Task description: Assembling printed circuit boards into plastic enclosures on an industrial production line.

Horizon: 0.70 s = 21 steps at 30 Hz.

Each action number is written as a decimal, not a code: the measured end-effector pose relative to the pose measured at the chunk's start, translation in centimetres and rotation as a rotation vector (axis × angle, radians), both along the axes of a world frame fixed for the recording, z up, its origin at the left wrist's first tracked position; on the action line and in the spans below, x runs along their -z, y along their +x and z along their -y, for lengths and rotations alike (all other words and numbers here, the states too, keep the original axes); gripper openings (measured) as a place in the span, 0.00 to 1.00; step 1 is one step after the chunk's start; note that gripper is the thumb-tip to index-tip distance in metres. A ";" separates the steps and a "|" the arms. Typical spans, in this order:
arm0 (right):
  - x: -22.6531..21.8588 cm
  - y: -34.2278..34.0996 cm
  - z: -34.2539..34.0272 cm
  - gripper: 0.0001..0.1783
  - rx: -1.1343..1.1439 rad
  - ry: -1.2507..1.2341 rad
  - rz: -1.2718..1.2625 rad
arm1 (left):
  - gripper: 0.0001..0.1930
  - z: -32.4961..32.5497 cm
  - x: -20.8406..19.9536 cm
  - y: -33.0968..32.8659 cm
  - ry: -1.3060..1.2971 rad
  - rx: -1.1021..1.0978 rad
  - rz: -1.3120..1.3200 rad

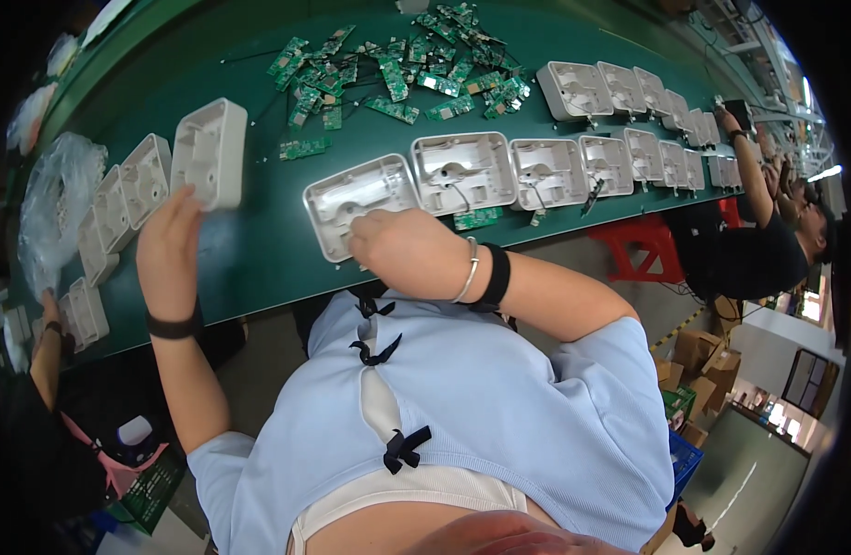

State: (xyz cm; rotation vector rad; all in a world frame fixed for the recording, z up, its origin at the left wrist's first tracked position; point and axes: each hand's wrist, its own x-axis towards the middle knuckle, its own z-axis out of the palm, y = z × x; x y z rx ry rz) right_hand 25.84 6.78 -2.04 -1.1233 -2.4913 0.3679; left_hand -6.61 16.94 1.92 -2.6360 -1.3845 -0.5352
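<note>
My left hand (171, 222) has its fingers against the near edge of a white plastic housing (209, 148), gripping it at the left part of the green bench (268, 240). That housing is tilted, and slightly blurred along its right side. In front of me, my right hand (402, 248) reaches over the near right corner of another open white housing (337, 208). Its fingers are curled down inside; whatever they hold is hidden beneath the hand. A neighbouring housing (462, 166), with a dark wire in it, adjoins on the right.
Green circuit boards (397, 79) lie heaped along the far side. Two rows of white housings (620, 88) run rightward. More housings (146, 180) stand left, beside a clear plastic bag (60, 203). Co-workers' arms (758, 180) reach in at both ends. A red stool (638, 248) stands right.
</note>
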 end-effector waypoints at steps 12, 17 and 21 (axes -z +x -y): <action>-1.5 6.4 -0.2 0.05 0.132 -0.115 0.060 | 0.11 9.3 -0.5 0.4 -0.070 0.151 -0.073; -5.5 13.1 -4.6 0.10 0.384 -0.176 -0.120 | 0.10 9.8 0.7 0.5 -0.080 0.208 -0.077; -3.8 22.0 -12.7 0.13 0.775 -0.176 0.046 | 0.10 9.3 1.6 0.1 -0.084 0.264 -0.071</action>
